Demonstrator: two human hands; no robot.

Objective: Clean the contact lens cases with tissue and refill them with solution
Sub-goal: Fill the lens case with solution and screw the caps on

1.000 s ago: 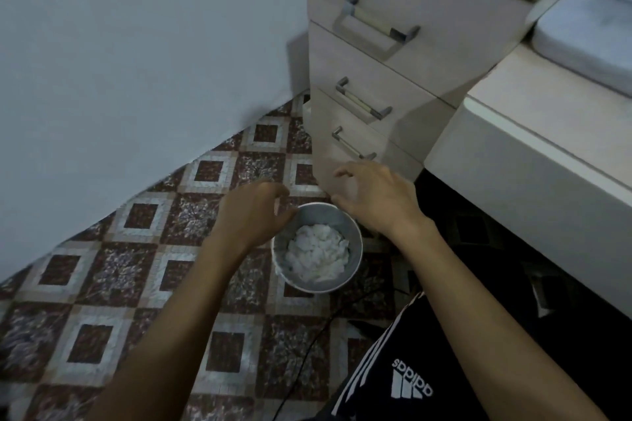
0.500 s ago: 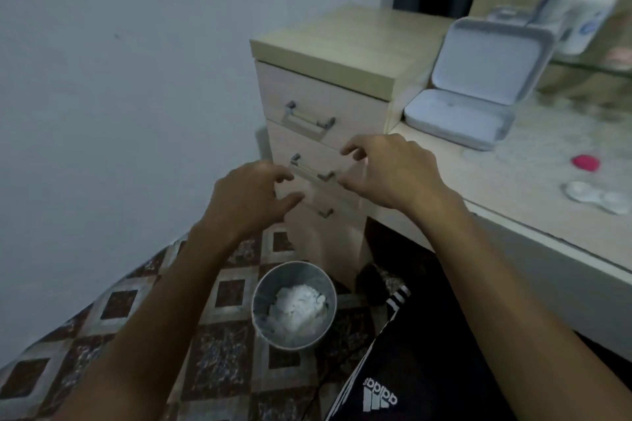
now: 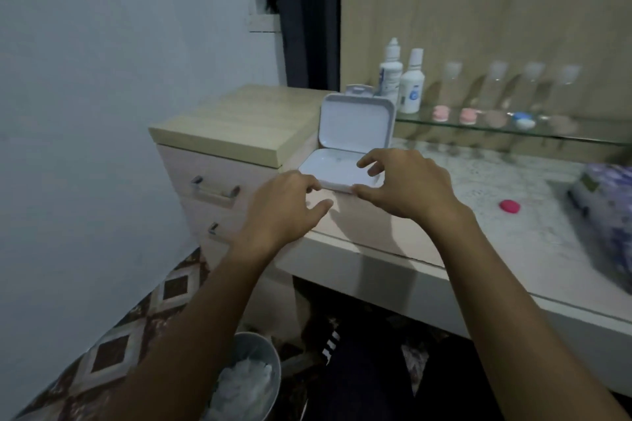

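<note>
White hinged case (image 3: 345, 169): lid raised, at frame centre on the bench (image 3: 513, 232). Left hand (image 3: 287, 205) and right hand (image 3: 403, 184) are held at its front edge, fingers loosely spread, nothing gripped. Step judged: reaching for the case; a grasp is called for. Solution bottles (image 3: 402, 82) and small lens cases (image 3: 468, 115) are kept on the glass shelf (image 3: 581, 137), upper right; waste bin (image 3: 246, 383) on tiled floor, bottom.
</note>
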